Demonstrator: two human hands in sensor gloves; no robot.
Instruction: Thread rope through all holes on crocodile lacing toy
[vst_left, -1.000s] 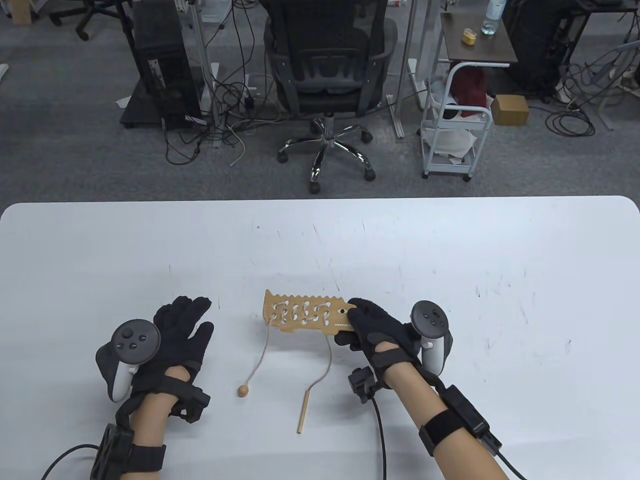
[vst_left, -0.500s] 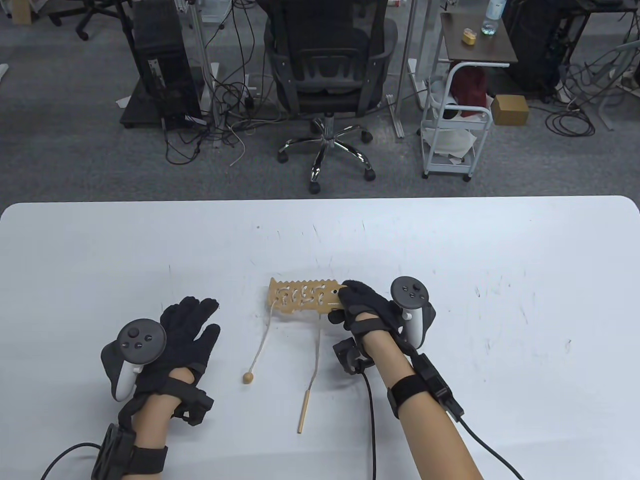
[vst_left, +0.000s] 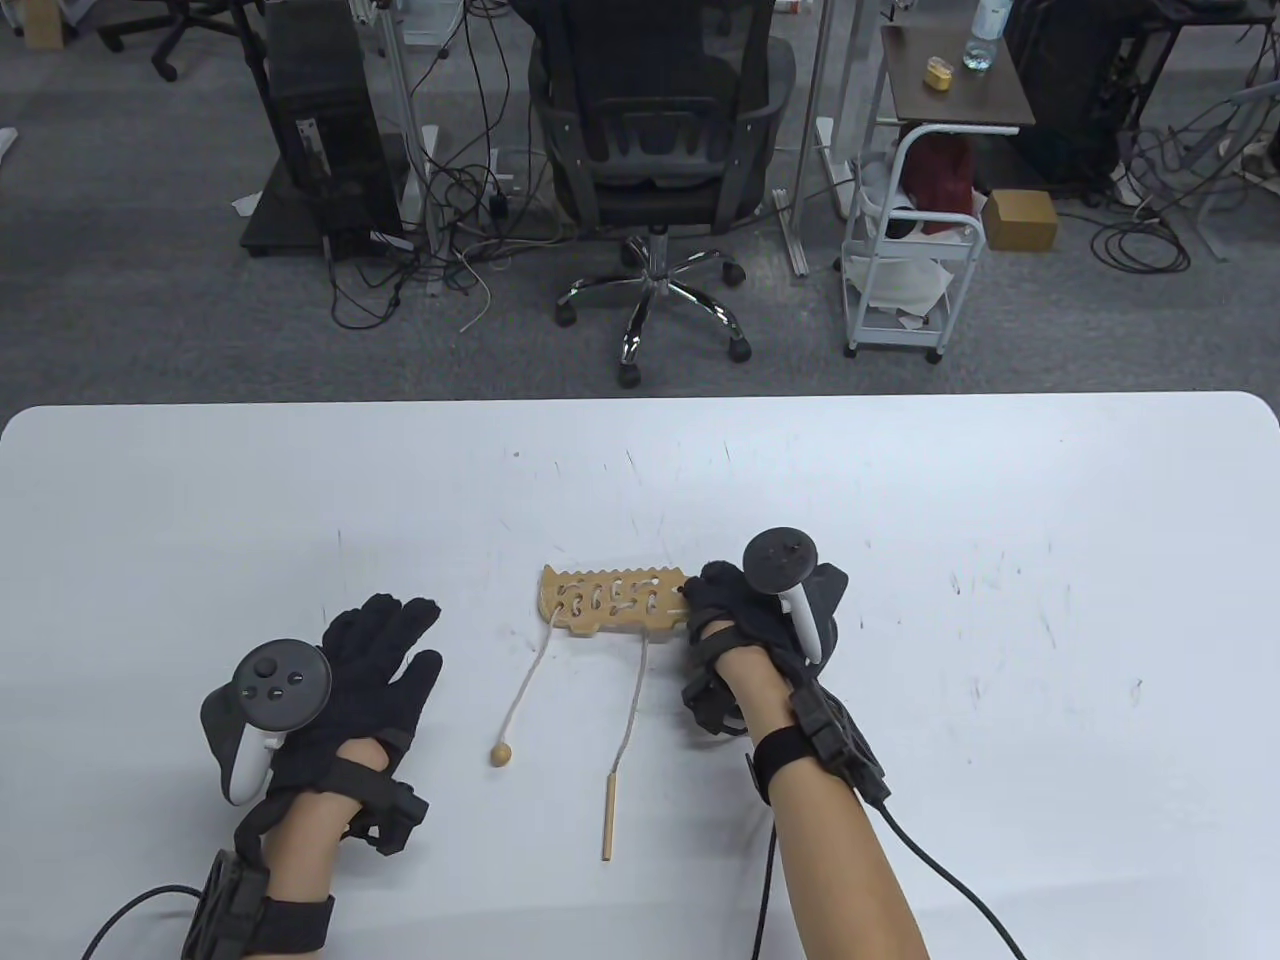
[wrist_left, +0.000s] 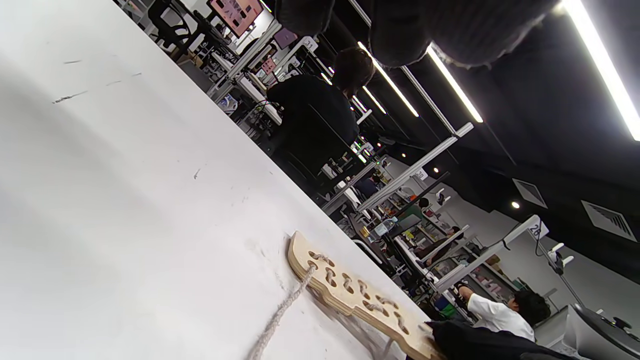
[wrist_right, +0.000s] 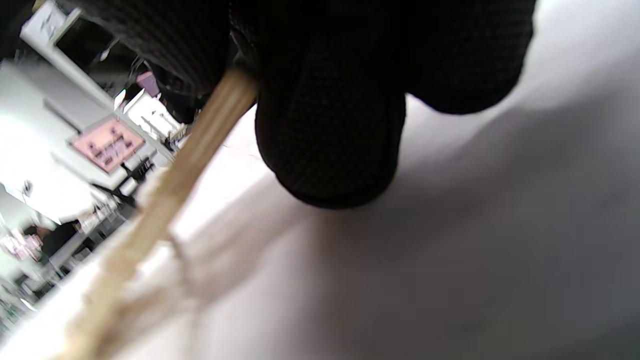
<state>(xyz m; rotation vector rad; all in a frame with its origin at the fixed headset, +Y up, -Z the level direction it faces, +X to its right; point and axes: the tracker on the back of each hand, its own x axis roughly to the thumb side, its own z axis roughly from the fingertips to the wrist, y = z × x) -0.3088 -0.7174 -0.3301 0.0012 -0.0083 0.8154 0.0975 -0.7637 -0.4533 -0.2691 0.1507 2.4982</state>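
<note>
Right hand (vst_left: 745, 610) fingers pinch crocodile board (vst_left: 612, 602) right end, long axis left-right; rope (vst_left: 632, 700) trails toward person; left hand (vst_left: 360, 680) open, left of board.

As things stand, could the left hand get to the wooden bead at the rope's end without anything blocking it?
Probably yes. The left hand lies open on the table, and the wooden bead sits on bare tabletop just to its right. Nothing lies between them; the right hand is off at the crocodile board.
</note>
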